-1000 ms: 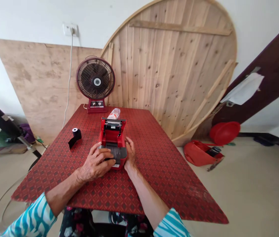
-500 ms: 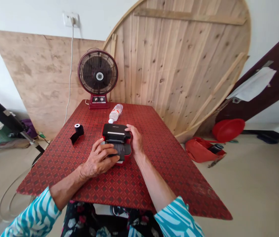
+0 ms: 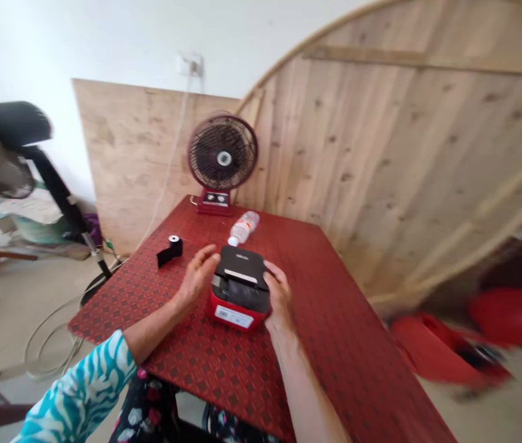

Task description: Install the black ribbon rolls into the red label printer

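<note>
A small red and black label printer (image 3: 239, 298) sits near the middle of the table, a white sticker on its red front. Its black lid (image 3: 242, 261) is raised at the back, and dark material shows in the compartment below. At the lid's left edge is my left hand (image 3: 199, 274), fingers stretched out and thumb close to the edge. My right hand (image 3: 279, 295) grips the printer's right side, its fingertips at the lid's right edge. To the left stands a black ribbon roll (image 3: 176, 248) with a white core and a loose tail on the table.
A clear plastic bottle (image 3: 244, 227) lies behind the printer. Farther back stands a dark red table fan (image 3: 217, 200). The table (image 3: 335, 363) has a red patterned cover. A floor fan's pole (image 3: 64, 200) rises at the left, and red bags (image 3: 441, 347) lie on the floor at the right.
My left hand has moved from the printer's open compartment to the lid's left edge. The sticker on the printer's front now shows. The view has swung left.
</note>
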